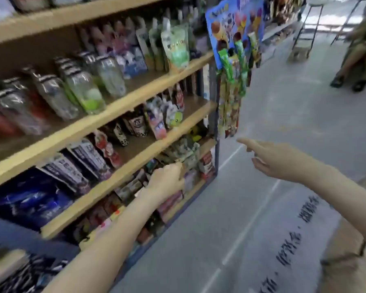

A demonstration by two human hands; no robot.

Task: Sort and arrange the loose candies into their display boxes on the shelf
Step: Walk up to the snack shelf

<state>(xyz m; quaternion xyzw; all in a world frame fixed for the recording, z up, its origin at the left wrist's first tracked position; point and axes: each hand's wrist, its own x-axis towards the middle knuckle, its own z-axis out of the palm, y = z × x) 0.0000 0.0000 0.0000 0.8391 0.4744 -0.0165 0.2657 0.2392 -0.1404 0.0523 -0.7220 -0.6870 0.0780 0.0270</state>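
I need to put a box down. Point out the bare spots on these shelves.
Bare wood shows on the pouch shelf between the clear pouches and the green pouch, and on the shelf below at its right end, past the small packs. The low shelves by the left hand are crowded with boxes.

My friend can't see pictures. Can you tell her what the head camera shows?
A person's left hand reaches into small candy boxes on a low wooden shelf, while the right hand points with one finger over the grey floor. The blurry picture shows drink pouches on higher shelves.
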